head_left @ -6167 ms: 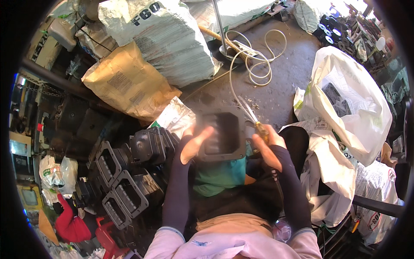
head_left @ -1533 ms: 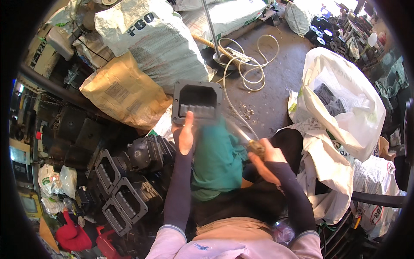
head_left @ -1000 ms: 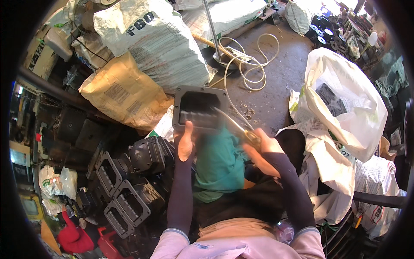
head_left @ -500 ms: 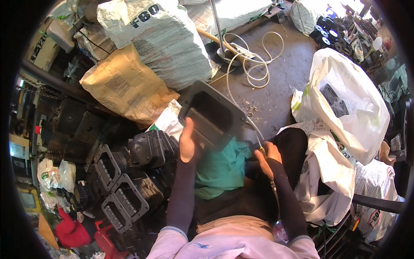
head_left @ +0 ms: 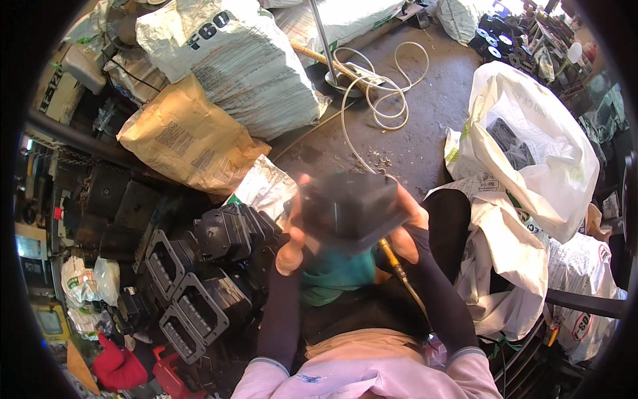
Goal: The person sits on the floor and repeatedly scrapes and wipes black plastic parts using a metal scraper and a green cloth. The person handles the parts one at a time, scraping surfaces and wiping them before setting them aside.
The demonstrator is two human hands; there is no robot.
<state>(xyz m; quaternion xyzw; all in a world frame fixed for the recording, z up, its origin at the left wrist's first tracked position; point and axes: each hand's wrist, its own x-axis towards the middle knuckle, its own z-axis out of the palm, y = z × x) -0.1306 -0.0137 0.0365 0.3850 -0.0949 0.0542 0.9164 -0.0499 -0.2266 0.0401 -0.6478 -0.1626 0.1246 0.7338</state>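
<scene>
Cluttered concrete floor (head_left: pixel 425 126) w/ sacks: both hands, left hand (head_left: pixel 292 233) & right hand (head_left: pixel 407 226), clamp blurred black housing (head_left: pixel 349 209) above lap; should grip opposite sides firmly, clear of hose (head_left: pixel 402 279).

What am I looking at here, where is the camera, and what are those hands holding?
The camera sits on a person's head and looks down, so the picture bulges like a fisheye. Both forearms come up from the bottom edge. The left hand and the right hand grip a blurred black box-shaped part from either side. Left of the lap lie stacked black rectangular housings. Around the concrete floor stand a brown paper sack, white woven sacks, and a coiled white hose.
</scene>
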